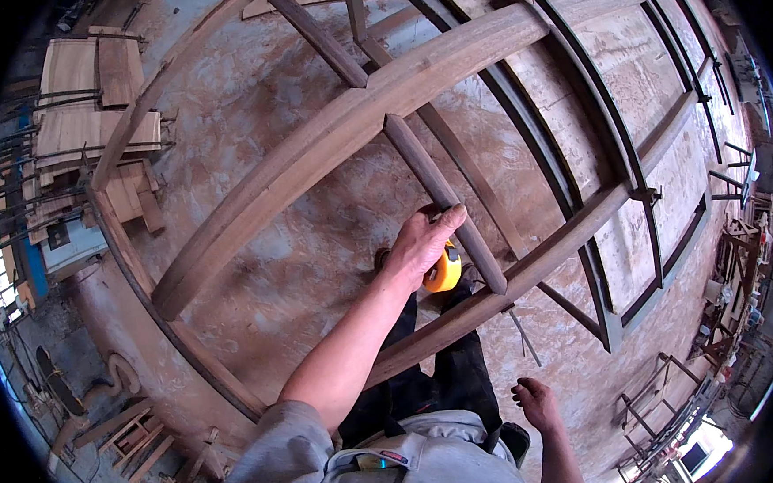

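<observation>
My left hand is closed around a yellow tape measure with a dark patch on its side. Its thumb and fingertips rest at a short wooden crossbar, and whether any tape is drawn out I cannot tell. The crossbar joins a wide curved beam to a nearer wooden rail, which passes in front of my legs. Lower right, my right hand hangs beside my body, away from the frame. Its fingers are loosely bent and apart, with nothing seen in them.
Long metal clamps run across the right part of the wooden frame. A thin rod sticks out below the near rail. Stacked wooden boards lie at the far left, and loose wood pieces at the lower left. The floor is stained reddish brown.
</observation>
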The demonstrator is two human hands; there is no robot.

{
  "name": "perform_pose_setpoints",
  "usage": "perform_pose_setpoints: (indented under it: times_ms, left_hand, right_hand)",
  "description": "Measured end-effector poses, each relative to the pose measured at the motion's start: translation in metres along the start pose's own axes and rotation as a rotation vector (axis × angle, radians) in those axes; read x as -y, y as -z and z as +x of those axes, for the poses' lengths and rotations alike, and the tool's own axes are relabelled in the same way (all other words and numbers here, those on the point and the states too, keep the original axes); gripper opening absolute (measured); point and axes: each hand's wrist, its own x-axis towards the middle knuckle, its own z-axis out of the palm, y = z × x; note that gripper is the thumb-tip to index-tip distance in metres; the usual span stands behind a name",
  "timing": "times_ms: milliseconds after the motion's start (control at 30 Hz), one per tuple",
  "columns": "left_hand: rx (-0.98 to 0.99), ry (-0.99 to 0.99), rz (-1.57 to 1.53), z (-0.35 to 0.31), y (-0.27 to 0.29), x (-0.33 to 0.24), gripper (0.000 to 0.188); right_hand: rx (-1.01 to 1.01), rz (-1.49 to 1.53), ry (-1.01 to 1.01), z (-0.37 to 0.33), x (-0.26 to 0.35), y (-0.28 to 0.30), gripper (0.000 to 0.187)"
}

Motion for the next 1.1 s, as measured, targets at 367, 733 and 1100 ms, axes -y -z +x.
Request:
perform_pose_setpoints:
  times_ms: [367, 733, 1100]
  left_hand:
    - [0.000, -0.160, -0.049, -0.004, -0.009, -0.003, 0.040]
    - [0.180, 0.030, 0.472, -0.017, -0.027, 0.046, 0.060]
    - [0.287, 0.173, 0.757, -0.011, -0.030, 0.040, 0.065]
  right_hand:
    - [-0.014, 0.030, 0.045, 0.008, -0.009, 0.000, 0.033]
    - [-0.006, -0.197, 0.095, 0.009, 0.016, 0.005, 0.037]
    - [-0.002, -0.147, 0.080, 0.011, 0.010, 0.004, 0.037]
